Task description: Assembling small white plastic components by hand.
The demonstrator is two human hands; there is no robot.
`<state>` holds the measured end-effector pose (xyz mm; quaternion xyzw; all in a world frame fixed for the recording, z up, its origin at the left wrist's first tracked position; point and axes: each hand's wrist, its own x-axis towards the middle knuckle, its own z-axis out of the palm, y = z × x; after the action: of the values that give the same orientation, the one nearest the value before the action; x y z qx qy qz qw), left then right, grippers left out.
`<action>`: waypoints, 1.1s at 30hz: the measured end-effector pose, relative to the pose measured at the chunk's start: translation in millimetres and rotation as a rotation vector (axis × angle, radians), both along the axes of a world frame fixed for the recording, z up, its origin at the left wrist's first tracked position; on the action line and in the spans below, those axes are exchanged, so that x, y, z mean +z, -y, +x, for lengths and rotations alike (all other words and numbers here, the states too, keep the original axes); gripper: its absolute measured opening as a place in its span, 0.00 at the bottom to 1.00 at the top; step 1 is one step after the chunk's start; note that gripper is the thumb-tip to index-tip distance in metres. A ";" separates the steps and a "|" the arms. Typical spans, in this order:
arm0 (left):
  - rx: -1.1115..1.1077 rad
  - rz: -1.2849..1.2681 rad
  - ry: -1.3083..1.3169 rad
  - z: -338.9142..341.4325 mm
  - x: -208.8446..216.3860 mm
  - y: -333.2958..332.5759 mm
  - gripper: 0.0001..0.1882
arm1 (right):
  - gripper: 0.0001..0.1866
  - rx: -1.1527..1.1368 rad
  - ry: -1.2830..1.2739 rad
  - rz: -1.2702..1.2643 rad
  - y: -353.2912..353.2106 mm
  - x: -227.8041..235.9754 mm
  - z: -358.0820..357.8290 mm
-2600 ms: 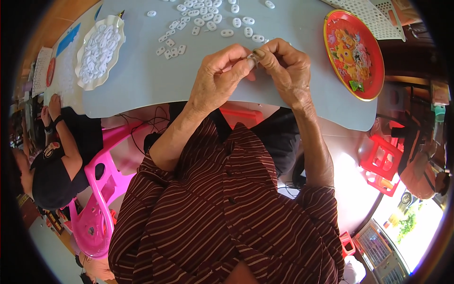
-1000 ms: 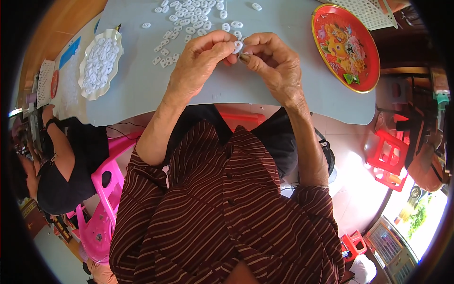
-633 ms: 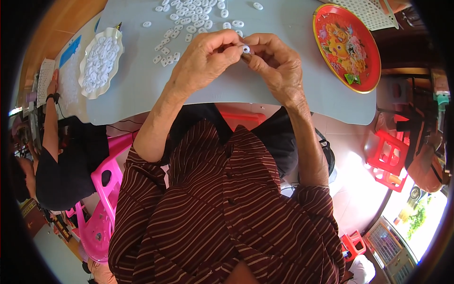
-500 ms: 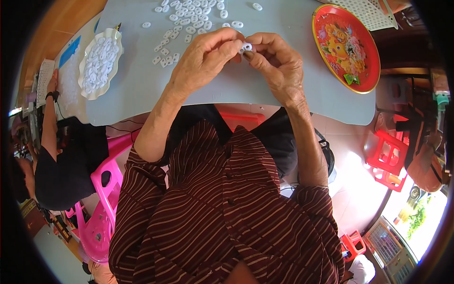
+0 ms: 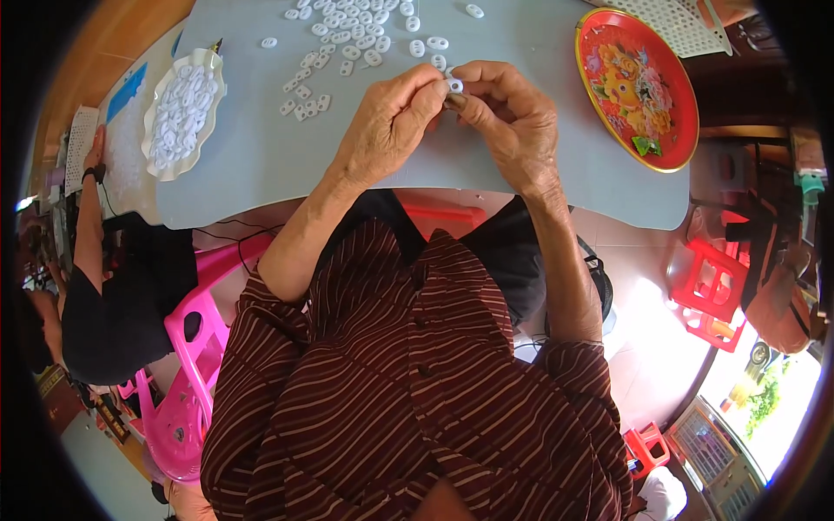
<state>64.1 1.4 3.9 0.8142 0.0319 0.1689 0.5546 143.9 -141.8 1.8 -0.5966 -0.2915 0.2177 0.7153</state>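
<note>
My left hand and my right hand meet over the near middle of the grey table. Between their fingertips is a small white plastic piece with a dark round hole showing. Both hands pinch it, thumbs and forefingers closed around it; the fingers hide much of its body. Just beyond lie several loose white oval two-hole pieces, and a larger group of white oval pieces spreads farther back. Left of my left hand lie smaller white two-hole pieces.
A scalloped white dish full of white pieces stands at the table's left. On the right lies a red round tray with a flower pattern and a small green packet. Another person's arm reaches in at the left, beside a pink chair.
My left hand has drawn slightly down, its wrist shifting right. The held piece has turned, so one hole now faces up instead of two. My right hand is nearly still.
</note>
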 end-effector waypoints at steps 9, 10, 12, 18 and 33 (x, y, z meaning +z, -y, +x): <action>0.022 -0.029 -0.035 0.8 -0.3 -0.5 0.15 | 0.15 -0.023 0.164 -0.083 -3.2 -6.5 -2.2; 0.021 -0.029 -0.036 0.9 -0.2 -0.2 0.15 | 0.15 -0.040 0.202 -0.102 -3.1 -6.1 -2.5; 0.025 -0.007 -0.030 1.3 0.0 0.7 0.15 | 0.15 -0.055 0.245 -0.133 -2.4 -5.8 -3.2; -0.010 0.027 -0.075 0.1 -1.6 -1.5 0.14 | 0.13 -0.050 0.331 -0.222 1.2 2.2 -3.4; -0.065 -0.050 -0.094 -1.6 -0.6 1.0 0.14 | 0.09 -0.075 0.433 -0.173 1.7 2.5 -6.9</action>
<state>62.5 0.4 3.3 0.8076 0.0355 0.1116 0.5779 136.9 -143.5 4.3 -0.6989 -0.3960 0.0819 0.5899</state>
